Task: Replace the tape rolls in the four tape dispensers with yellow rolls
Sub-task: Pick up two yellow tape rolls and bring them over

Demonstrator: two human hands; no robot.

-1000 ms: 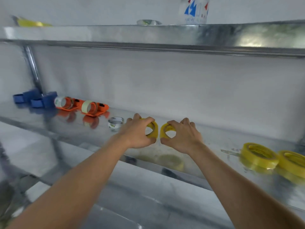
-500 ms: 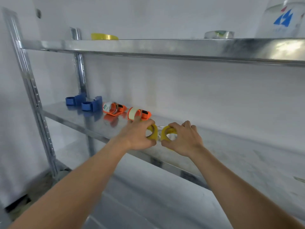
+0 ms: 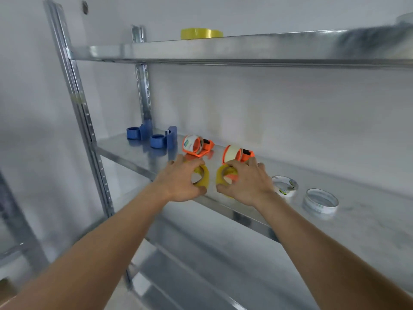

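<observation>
My left hand (image 3: 181, 182) grips one yellow tape roll (image 3: 203, 178) upright over the middle shelf (image 3: 138, 157). My right hand (image 3: 248, 182) grips a second yellow roll (image 3: 222, 175) just beside it. Behind my hands stand two orange dispensers, one (image 3: 196, 145) holding a pale printed roll and the other (image 3: 237, 153) holding a cream roll. Two blue dispensers (image 3: 136, 132) (image 3: 164, 138) with bare hubs stand further left near the post.
Two clear tape rolls (image 3: 285, 186) (image 3: 319, 203) lie flat on the shelf to the right of my right hand. Another yellow roll (image 3: 200, 33) lies on the upper shelf (image 3: 223, 50). Metal uprights (image 3: 73, 90) frame the left side.
Both hands carried the yellow rolls leftward along the shelf, close up to the orange dispensers. My view turned left, so the blue dispensers and left upright show more fully.
</observation>
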